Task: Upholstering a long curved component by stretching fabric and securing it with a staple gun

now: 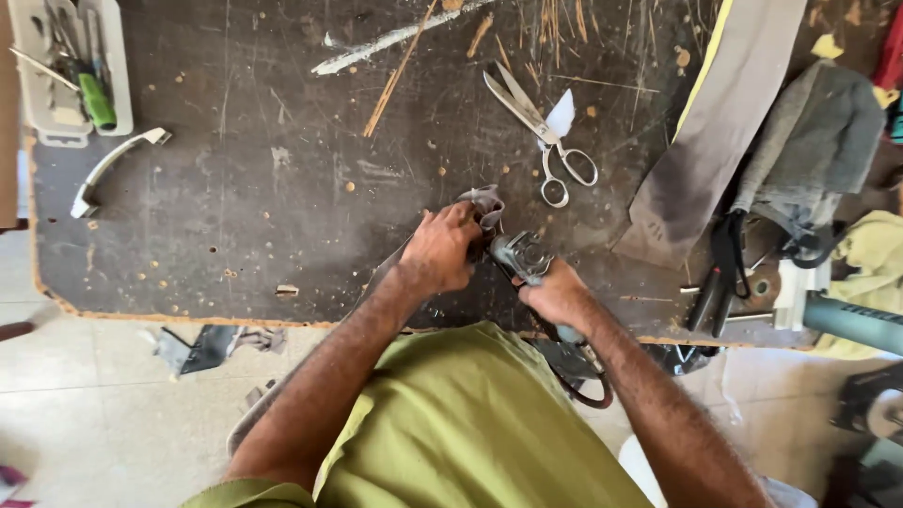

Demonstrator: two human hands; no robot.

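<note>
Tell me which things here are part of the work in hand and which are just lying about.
In use: left hand gripping grey strip; right hand holding powered cutter.

Lying about: scissors, white tool tray, white handle, folded cloth.

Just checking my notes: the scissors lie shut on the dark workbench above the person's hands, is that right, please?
Not quite: the scissors lie open, blades spread apart, on the dark workbench above the left hand and right hand. The head view shows it.
</note>
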